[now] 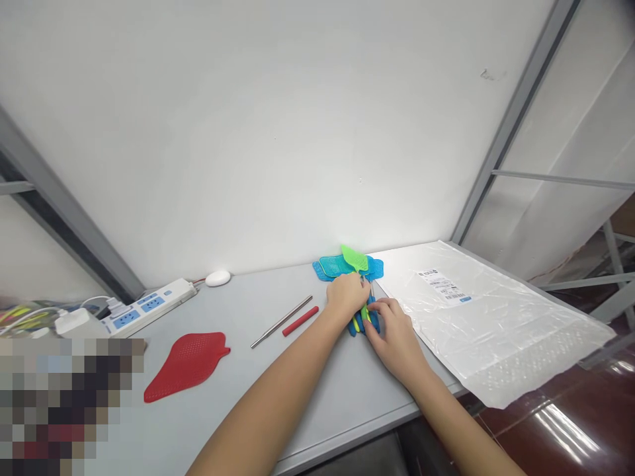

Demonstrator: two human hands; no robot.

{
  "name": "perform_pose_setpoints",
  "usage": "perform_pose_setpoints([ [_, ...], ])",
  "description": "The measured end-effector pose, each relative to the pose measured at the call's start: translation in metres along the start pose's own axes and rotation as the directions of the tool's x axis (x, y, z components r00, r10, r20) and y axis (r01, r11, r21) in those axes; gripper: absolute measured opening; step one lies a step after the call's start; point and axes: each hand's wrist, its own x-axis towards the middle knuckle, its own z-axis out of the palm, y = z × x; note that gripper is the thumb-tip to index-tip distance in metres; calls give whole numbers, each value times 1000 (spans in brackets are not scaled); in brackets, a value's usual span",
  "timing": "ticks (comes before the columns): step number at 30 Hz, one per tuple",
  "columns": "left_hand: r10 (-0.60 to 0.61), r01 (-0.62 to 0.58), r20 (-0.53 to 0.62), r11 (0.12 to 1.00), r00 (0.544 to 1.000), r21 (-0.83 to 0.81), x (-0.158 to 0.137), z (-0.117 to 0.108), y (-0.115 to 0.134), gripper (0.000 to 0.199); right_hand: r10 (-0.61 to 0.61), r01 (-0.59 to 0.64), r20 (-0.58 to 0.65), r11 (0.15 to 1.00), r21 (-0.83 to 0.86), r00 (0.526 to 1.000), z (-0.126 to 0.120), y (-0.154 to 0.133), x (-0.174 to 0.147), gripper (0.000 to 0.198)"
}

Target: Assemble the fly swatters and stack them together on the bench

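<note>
Near the back of the table lies a pile of blue fly swatters (332, 266), with a green fly swatter (355, 258) on top. My left hand (347, 295) is closed around the green swatter's shaft, just below its leaf-shaped head. Lower down, my right hand (395, 330) has thumb and fingertips closed on its green handle (366, 313). Blue and yellow-green handles lie beneath my hands, partly hidden. To the left are a red handle (300, 321), a metal telescopic rod (282, 322) and a red swatter head (191, 363), all apart from my hands.
A white plastic mailing bag (476, 330) with a label covers the table's right side and overhangs its edge. At the left back stand a power strip (153, 305) with plugs and a white rounded device (217, 278). A white wall (297, 132) closes off the back.
</note>
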Motion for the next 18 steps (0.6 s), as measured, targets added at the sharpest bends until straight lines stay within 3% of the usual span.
perform_pose_setpoints([
  [9, 53, -52, -12, 998, 999, 18, -5, -2, -9, 31, 19, -18, 15, 1000, -24, 1000, 3, 3, -1, 19],
  [11, 80, -79, -34, 997, 996, 9, -10, -3, -11, 24, 20, -20, 13, 999, -30, 1000, 3, 3, -1, 19],
  [18, 219, -222, -156, 975, 963, -2, -44, -7, -19, 27, 35, -35, -10, 998, -56, 999, 3, 3, -2, 18],
])
